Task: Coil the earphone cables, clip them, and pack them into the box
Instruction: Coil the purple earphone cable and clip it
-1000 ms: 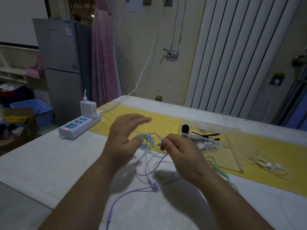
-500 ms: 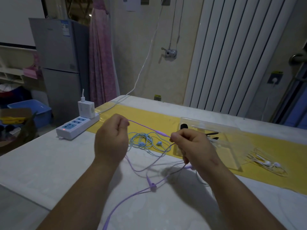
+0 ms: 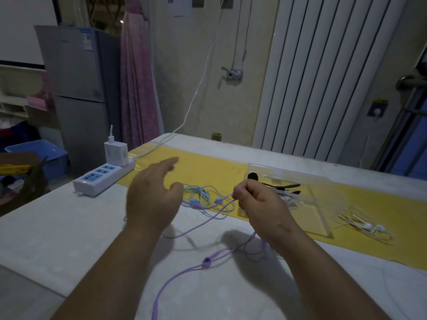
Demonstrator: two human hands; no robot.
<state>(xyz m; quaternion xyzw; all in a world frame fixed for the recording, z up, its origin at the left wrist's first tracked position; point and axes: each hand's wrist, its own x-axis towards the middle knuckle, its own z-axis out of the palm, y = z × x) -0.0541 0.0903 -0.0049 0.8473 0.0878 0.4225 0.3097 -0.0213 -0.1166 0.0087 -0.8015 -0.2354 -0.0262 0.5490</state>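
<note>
A purple earphone cable (image 3: 205,263) runs across the white table towards me, with loops under my hands. My right hand (image 3: 258,204) pinches it near its upper end, fingers curled. My left hand (image 3: 152,197) hovers to the left with fingers straight and spread, holding nothing. Between and behind my hands lies a light blue earphone tangle (image 3: 203,192). A clear plastic box (image 3: 300,192) stands to the right on the yellow mat, with black clips (image 3: 282,187) inside. White earphones (image 3: 367,227) lie right of the box.
A white power strip (image 3: 101,179) with a charger plugged in sits at the table's left edge; its white cable runs up the wall. The yellow mat (image 3: 208,167) crosses the table's far half. A grey fridge and blue bin stand beyond the left edge.
My left hand has let go of the purple cable and opened, fingers now spread. My right hand still pinches the cable, and the stretch that was taut between the hands has gone slack.
</note>
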